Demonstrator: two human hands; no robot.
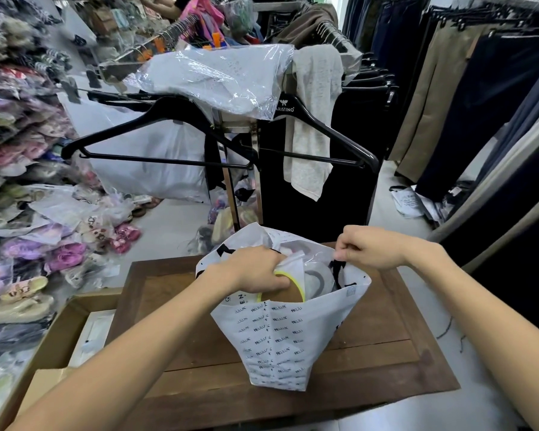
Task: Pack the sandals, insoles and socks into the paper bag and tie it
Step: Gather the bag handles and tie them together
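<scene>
You stand in a clothing shop with a pale tiled floor (pixel 175 225). At six o'clock sits a dark wooden table (pixel 386 353). At twelve o'clock a metal rack (pixel 231 181) carries two black hangers (pixel 156 132), a grey cloth (pixel 316 119) and a clear plastic packet (pixel 218 79). At three o'clock trousers (pixel 467 98) hang in rows. At nine o'clock bagged shoes (pixel 28 181) pile up, and at seven o'clock lies a cardboard box (pixel 63 337).

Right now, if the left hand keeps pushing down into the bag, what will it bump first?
Probably the brown insole with the yellow edge already under the left hand, then the grey sandal beside it inside the paper bag. Depth is hard to judge.
</scene>
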